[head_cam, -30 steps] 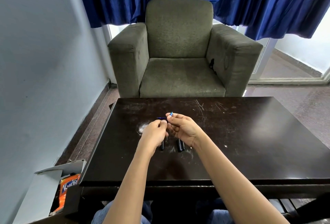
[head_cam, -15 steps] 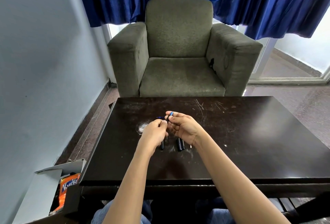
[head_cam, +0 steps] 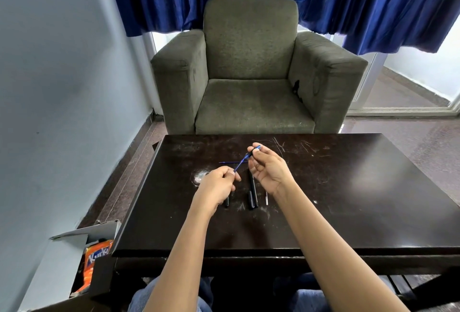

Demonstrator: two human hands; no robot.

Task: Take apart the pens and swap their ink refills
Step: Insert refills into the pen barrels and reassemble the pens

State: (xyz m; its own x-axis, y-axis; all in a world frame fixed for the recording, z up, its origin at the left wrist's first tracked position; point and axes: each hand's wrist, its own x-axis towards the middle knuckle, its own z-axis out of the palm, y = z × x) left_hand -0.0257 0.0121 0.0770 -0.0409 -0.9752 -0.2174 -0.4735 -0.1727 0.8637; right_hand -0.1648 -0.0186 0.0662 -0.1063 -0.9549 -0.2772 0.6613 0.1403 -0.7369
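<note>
A blue pen (head_cam: 245, 158) is held slantwise between both hands above the dark table (head_cam: 348, 199). Its lower, thinner end is pinched between the thumb and curled fingers of the left hand (head_cam: 217, 184). Its upper end is gripped by the fingertips of the right hand (head_cam: 270, 171), whose palm is turned upward and whose other fingers are loosely bent. Whether the thin end is a refill partly drawn out of the barrel cannot be told.

A thin blue refill (head_cam: 230, 162) is seen lying flat on the table just beyond the left hand, running under the held pen. In the gap between the two hands, a long black barrel (head_cam: 253, 188) is laid lengthwise, with a short black piece (head_cam: 249, 199) touching its near end on the left-hand side. Another black piece (head_cam: 226, 202) is partly hidden under the left wrist. A thin pale part (head_cam: 266, 197) is found just below the heel of the right hand.

A green armchair (head_cam: 251, 68) is set beyond both hands, past the far table edge.
</note>
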